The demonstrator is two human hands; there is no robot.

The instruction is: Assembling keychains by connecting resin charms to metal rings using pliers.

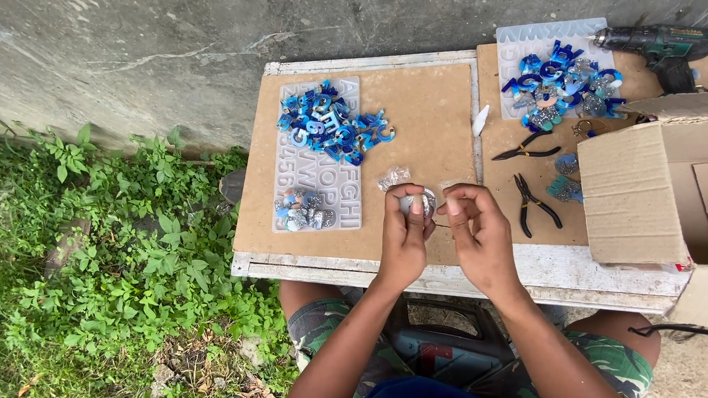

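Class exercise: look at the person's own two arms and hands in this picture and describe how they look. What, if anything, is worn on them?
Both arms are bare up to where they leave the picture, with no sleeve in view. The left hand and the right hand wear no gloves. No ring, watch or bracelet shows on the fingers or wrists. The nails look short and unpainted.

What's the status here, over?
Left hand pinching a small glittery piece. Right hand fingers at its edge. Pliers beside, nothing blocking.

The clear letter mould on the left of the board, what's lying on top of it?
On the clear letter mould lie a heap of blue resin letters at its far end and a few silvery glitter pieces near its front. The mould cavities under both piles are covered.
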